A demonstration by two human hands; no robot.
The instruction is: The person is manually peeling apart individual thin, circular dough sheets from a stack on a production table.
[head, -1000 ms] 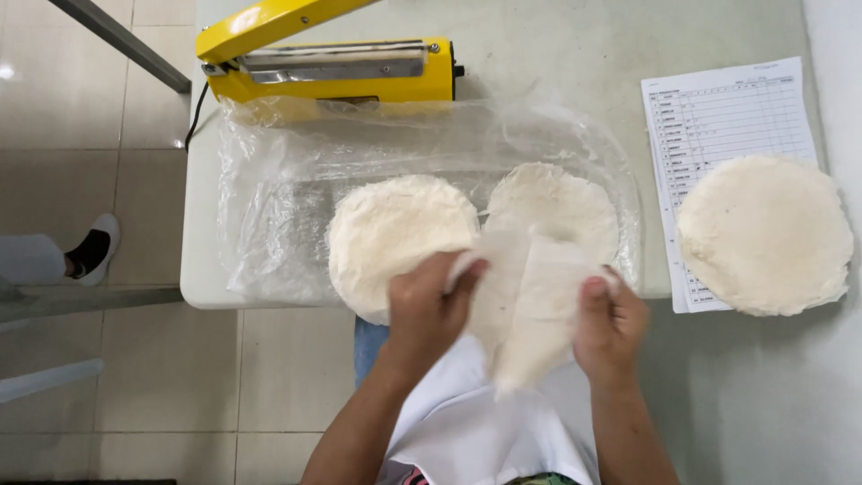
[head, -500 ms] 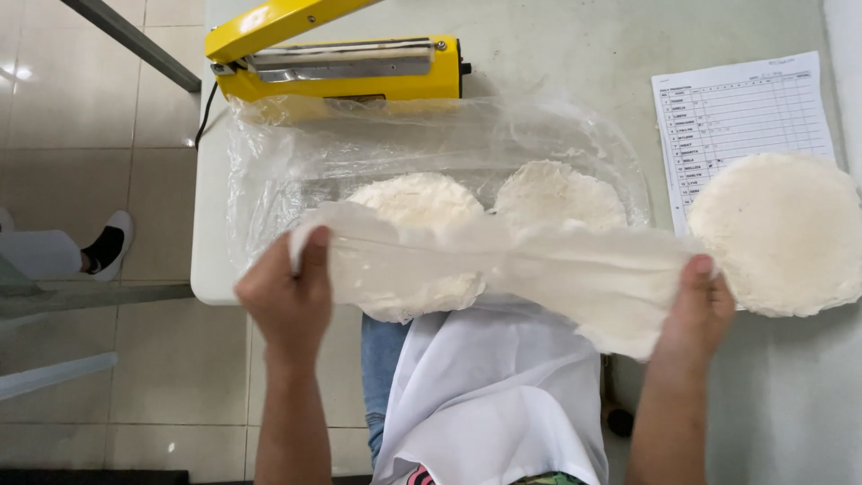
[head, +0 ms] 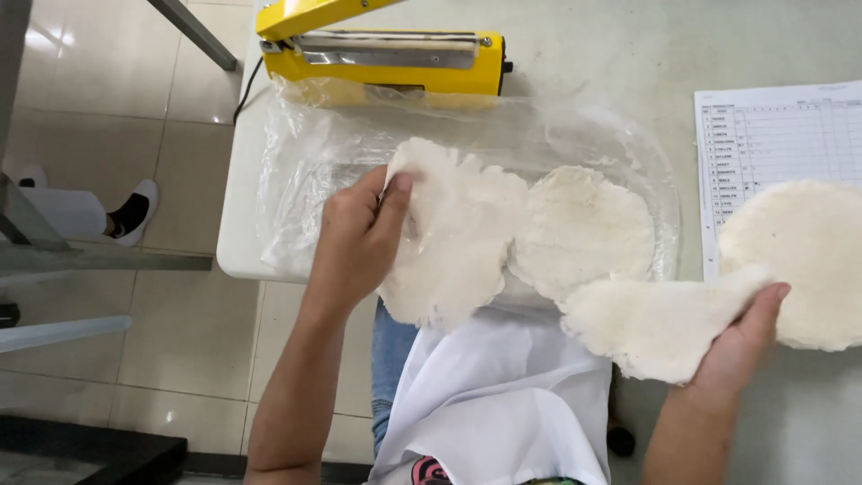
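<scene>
Now, left hand (head: 359, 235): pinching thin white flatbread (head: 449, 238) over tabletop's (head: 593, 36) near-left edge.
Right hand (head: 741, 346): gripping second flatbread (head: 655, 323), hanging off near edge.
Beneath: clear plastic sheet (head: 305, 171), yellow sealer (head: 386, 54) behind.
Risk: likely tearing, dropping floorward; limp, unsupported.

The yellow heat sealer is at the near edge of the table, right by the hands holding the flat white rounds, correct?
Not quite. The head view shows the yellow heat sealer at the far edge of the table, beyond the plastic sheet, while the left hand and right hand each hold a flat white round.
</scene>
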